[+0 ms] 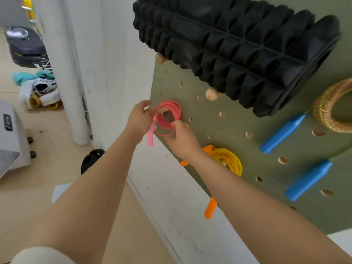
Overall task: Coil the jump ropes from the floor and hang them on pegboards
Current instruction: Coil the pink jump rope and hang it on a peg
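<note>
A coiled pink jump rope [174,111] hangs around a wooden peg [161,110] near the left edge of the green pegboard [238,149]. Its pink handle [150,136] dangles below the coil. My left hand [140,119] grips the coil's left side where the handle starts. My right hand [181,139] pinches the lower right strands of the coil. A yellow rope coil with orange handles [231,161] hangs lower on the board, partly behind my right wrist.
A black foam roller [238,46] rests on wooden pegs above. A gold rope [327,109] with blue handles [282,134] hangs at the right. Shoes [40,92], a white pipe [70,82], a grey box [11,138] and a black object [91,159] stand on the floor at left.
</note>
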{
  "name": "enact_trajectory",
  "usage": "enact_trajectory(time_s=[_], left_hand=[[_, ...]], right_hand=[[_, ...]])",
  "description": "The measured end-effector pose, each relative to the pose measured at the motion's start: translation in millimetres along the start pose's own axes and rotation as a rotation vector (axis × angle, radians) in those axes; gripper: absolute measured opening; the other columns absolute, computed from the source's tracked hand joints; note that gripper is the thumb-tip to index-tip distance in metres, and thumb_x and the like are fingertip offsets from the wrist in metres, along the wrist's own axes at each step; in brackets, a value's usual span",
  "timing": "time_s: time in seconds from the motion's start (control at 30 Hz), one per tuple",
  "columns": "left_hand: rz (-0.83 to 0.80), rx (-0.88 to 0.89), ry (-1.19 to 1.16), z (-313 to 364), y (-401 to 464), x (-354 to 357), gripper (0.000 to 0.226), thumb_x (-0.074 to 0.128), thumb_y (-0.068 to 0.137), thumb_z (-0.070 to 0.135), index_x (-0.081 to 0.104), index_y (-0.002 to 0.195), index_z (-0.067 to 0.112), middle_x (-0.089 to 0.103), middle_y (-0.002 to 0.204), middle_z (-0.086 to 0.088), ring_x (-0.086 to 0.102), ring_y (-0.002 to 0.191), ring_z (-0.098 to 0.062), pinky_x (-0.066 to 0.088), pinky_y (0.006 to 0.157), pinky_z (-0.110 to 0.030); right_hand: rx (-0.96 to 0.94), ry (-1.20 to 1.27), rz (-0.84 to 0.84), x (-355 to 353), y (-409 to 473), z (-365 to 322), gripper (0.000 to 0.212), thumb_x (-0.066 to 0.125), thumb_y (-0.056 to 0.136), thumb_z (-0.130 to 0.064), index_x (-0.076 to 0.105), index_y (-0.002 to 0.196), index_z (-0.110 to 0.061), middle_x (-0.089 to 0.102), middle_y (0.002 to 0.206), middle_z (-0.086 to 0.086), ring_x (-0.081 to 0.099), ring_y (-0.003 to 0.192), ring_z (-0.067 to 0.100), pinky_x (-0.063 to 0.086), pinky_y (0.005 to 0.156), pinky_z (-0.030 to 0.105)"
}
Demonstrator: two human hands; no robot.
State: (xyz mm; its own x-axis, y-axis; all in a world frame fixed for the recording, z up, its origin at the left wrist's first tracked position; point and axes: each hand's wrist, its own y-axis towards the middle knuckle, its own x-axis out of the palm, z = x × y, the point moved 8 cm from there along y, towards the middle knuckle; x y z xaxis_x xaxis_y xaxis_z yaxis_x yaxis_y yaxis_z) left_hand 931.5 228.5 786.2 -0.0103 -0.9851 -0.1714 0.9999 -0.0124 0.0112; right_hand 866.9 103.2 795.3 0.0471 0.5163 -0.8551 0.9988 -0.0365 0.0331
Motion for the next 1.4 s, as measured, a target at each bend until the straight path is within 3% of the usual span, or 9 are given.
enact_trajectory(time_s=[0.1, 0.2, 0.27, 0.43, 0.67, 0.83, 1.03, 1.2, 1.4], left_hand=[[0.007, -0.053, -0.144, -12, 1, -5, 0.030, 0.045, 0.084, 0.008, 0.058, 0.111, 0.011, 0.057, 0.113, -0.011, 0.056, 0.110, -0.028, 0.045, 0.096, -0.037], [0.005, -0.045, -0.162, -23, 15, -8, 0.002, 0.059, 0.077, 0.012, 0.061, 0.077, 0.013, 0.061, 0.084, -0.005, 0.058, 0.084, -0.023, 0.050, 0.080, -0.031], [-0.008, -0.004, -0.075, -25, 22, -4, 0.004, 0.057, 0.080, 0.006, 0.061, 0.080, 0.006, 0.058, 0.071, -0.001, 0.055, 0.071, -0.019, 0.046, 0.067, -0.023], [0.009, 0.052, 0.015, -20, 31, 10, 0.020, 0.056, 0.082, 0.004, 0.058, 0.100, 0.013, 0.055, 0.075, 0.009, 0.056, 0.078, -0.020, 0.048, 0.073, -0.032], [-0.039, 0.209, 0.249, 5, 39, 18, 0.027, 0.047, 0.088, 0.010, 0.062, 0.111, 0.008, 0.065, 0.104, -0.005, 0.057, 0.094, -0.019, 0.041, 0.076, -0.021], [-0.020, 0.069, 0.026, -4, 46, 2, 0.029, 0.037, 0.095, 0.020, 0.054, 0.074, 0.009, 0.050, 0.066, -0.001, 0.043, 0.064, -0.019, 0.032, 0.064, -0.028], [0.063, 0.126, 0.062, -4, 30, -55, 0.043, 0.065, 0.077, 0.046, 0.064, 0.090, 0.005, 0.067, 0.082, -0.011, 0.062, 0.069, -0.020, 0.051, 0.068, -0.033], [0.032, 0.060, 0.331, -24, 18, -97, 0.048, 0.078, 0.066, 0.036, 0.051, 0.104, 0.023, 0.062, 0.076, 0.010, 0.060, 0.054, 0.000, 0.047, 0.048, -0.012], [-0.110, 0.031, 0.562, -61, 12, -91, 0.046, 0.074, 0.064, 0.033, 0.053, 0.103, 0.021, 0.059, 0.083, 0.010, 0.056, 0.073, -0.007, 0.039, 0.057, -0.017]], right_hand=[[0.052, 0.157, 0.054, 2, 17, -3, 0.041, 0.054, 0.091, -0.017, 0.043, 0.129, -0.005, 0.046, 0.132, 0.012, 0.047, 0.118, 0.027, 0.036, 0.087, 0.027], [0.116, 0.145, 0.214, -3, 35, 2, 0.050, 0.057, 0.088, -0.023, 0.040, 0.132, -0.007, 0.037, 0.139, 0.013, 0.037, 0.126, 0.030, 0.033, 0.101, 0.034], [0.145, 0.101, 0.286, -6, 46, 6, 0.059, 0.059, 0.087, -0.027, 0.033, 0.137, -0.007, 0.032, 0.143, 0.012, 0.028, 0.131, 0.031, 0.027, 0.106, 0.037], [0.246, 0.246, 0.323, -2, 69, 14, 0.067, 0.062, 0.084, -0.032, 0.032, 0.139, -0.006, 0.034, 0.141, 0.011, 0.037, 0.128, 0.029, 0.033, 0.102, 0.034], [0.296, 0.761, 0.237, 14, 81, 18, 0.011, 0.061, 0.074, -0.025, 0.063, 0.083, -0.018, 0.062, 0.107, 0.013, 0.063, 0.092, 0.021, 0.053, 0.078, 0.030], [0.143, 0.802, 0.182, 15, 75, -8, 0.015, 0.059, 0.083, -0.002, 0.058, 0.090, -0.015, 0.067, 0.082, 0.002, 0.065, 0.076, 0.023, 0.055, 0.073, 0.037], [-0.023, 0.780, 0.061, 36, 69, -61, 0.035, 0.043, 0.079, 0.002, 0.060, 0.108, -0.007, 0.061, 0.069, -0.003, 0.056, 0.060, 0.012, 0.043, 0.056, 0.028], [0.053, 1.029, -0.154, 90, 47, -74, 0.055, 0.030, 0.075, 0.019, 0.055, 0.118, -0.006, 0.059, 0.085, 0.005, 0.051, 0.070, 0.013, 0.034, 0.059, 0.019], [0.161, 1.100, -0.301, 129, 26, -56, 0.075, 0.040, 0.064, 0.008, 0.040, 0.137, -0.005, 0.052, 0.136, 0.011, 0.048, 0.126, 0.024, 0.037, 0.104, 0.034]])
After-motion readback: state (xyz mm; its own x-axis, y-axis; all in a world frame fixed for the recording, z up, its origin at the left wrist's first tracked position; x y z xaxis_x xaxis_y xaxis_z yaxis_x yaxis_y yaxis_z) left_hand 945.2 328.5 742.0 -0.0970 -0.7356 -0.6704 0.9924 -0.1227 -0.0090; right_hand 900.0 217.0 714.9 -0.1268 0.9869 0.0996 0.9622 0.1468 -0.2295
